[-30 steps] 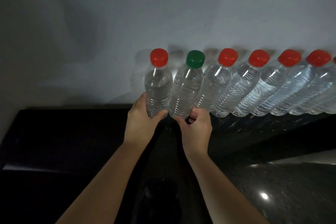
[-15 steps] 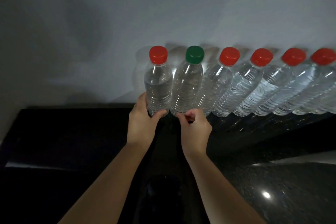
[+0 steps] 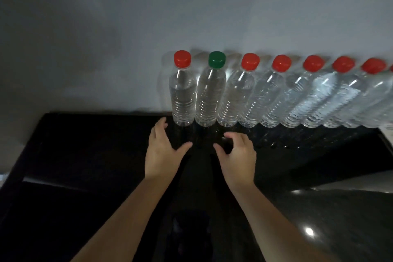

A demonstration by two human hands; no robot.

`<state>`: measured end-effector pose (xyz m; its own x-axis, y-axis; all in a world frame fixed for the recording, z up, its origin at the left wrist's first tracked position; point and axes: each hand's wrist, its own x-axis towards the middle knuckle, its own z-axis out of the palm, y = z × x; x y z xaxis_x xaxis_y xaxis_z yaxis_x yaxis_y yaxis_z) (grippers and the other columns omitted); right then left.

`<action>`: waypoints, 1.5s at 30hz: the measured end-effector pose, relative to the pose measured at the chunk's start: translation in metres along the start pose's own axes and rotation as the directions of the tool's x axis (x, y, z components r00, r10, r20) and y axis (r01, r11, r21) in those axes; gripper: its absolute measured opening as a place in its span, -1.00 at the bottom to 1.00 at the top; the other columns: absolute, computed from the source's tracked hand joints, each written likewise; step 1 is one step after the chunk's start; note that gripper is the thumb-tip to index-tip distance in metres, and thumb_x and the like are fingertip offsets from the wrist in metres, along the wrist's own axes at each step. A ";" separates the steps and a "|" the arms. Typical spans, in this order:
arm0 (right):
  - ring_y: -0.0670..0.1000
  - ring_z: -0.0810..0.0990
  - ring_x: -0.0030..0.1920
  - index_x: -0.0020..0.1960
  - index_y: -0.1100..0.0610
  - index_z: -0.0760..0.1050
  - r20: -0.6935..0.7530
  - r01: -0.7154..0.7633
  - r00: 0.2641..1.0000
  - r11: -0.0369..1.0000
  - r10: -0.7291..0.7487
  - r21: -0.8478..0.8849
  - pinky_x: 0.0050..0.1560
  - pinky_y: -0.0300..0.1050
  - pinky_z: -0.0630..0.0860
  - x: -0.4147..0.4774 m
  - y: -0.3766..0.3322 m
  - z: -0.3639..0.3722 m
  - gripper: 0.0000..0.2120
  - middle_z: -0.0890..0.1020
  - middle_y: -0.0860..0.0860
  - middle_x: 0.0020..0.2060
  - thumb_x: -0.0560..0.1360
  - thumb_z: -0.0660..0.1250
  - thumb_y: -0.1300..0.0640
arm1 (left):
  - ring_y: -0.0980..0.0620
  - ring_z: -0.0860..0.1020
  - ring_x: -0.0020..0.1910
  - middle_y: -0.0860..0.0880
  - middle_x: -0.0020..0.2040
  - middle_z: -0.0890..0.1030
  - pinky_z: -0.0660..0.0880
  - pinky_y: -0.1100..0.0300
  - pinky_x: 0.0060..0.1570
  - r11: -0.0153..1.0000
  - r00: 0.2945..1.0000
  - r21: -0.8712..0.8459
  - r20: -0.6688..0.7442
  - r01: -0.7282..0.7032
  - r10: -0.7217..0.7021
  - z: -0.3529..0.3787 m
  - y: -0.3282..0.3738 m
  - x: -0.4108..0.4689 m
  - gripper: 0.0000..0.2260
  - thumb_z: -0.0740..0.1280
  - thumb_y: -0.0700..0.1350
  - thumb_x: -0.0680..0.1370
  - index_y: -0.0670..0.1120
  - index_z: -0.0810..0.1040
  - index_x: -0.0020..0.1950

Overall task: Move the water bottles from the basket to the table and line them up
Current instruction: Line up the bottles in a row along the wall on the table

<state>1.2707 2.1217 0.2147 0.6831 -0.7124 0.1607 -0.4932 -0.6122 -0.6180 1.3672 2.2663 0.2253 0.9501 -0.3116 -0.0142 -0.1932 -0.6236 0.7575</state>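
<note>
The water bottles (image 3: 276, 100) stand upright in a touching row at the back edge of the glossy black table (image 3: 85, 155), against a plain grey wall (image 3: 127, 27). One has a green cap (image 3: 217, 59) and the rest have red. Just in front, the left hand (image 3: 162, 155) is spread and the right hand (image 3: 238, 155) loosely curled, both holding nothing.

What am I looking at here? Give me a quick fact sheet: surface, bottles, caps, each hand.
Surface: black table against a grey wall
Bottles: clear water bottles upright in a row along the wall, running off the right edge
Caps: red, except the green-capped bottle, second from left
Left hand: open, empty, just short of the leftmost bottle
Right hand: fingers loosely curled, empty, touching no bottle
</note>
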 end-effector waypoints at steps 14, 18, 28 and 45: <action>0.11 0.19 0.49 0.49 -0.03 0.21 0.433 0.137 0.901 0.939 0.014 -0.315 0.48 0.29 0.03 -0.068 -0.003 -0.262 -0.33 0.26 0.02 0.48 0.47 0.37 -0.14 | -0.06 0.23 0.45 -0.08 0.43 0.31 0.21 -0.09 0.45 0.983 0.967 0.125 0.234 -0.136 0.104 -0.051 0.147 -0.222 -0.23 0.45 0.12 0.43 -0.07 0.17 0.51; 0.10 0.21 0.48 0.47 -0.05 0.23 0.342 0.160 0.939 0.927 -0.036 -0.341 0.48 0.28 0.04 -0.100 0.034 -0.364 -0.36 0.27 0.00 0.47 0.47 0.37 -0.13 | 0.01 0.16 0.49 0.00 0.44 0.29 0.15 -0.06 0.49 0.976 0.950 0.044 0.241 -0.214 0.197 -0.036 0.204 -0.286 -0.25 0.45 0.12 0.44 -0.02 0.17 0.51; 0.13 0.34 0.38 0.43 -0.02 0.31 0.199 -0.057 0.968 0.906 0.153 -0.420 0.39 0.19 0.23 -0.178 0.166 -0.501 -0.40 0.38 0.03 0.39 0.45 0.37 -0.14 | 0.04 0.07 0.53 0.02 0.48 0.27 -0.12 0.10 0.49 0.894 0.805 -0.001 0.433 -0.449 0.405 0.054 0.304 -0.393 -0.26 0.42 0.13 0.46 -0.01 0.15 0.52; 0.14 0.56 -0.11 0.09 0.16 0.44 0.077 -0.228 0.970 0.973 0.230 -0.030 -0.18 -0.13 0.35 -0.186 0.242 -0.460 -0.73 0.55 0.05 -0.21 0.49 0.41 0.07 | 0.04 0.56 -0.06 0.03 -0.04 0.57 0.55 0.02 -0.04 0.931 0.813 0.002 0.488 -0.364 0.317 0.137 0.328 -0.402 -0.77 0.40 -0.04 0.51 -0.04 0.49 0.12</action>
<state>0.7765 1.9483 0.3892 0.5912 -0.8053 -0.0455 -0.6516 -0.4436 -0.6153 0.8884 2.0886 0.3896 0.5922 -0.8008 -0.0896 -0.5266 -0.4688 0.7091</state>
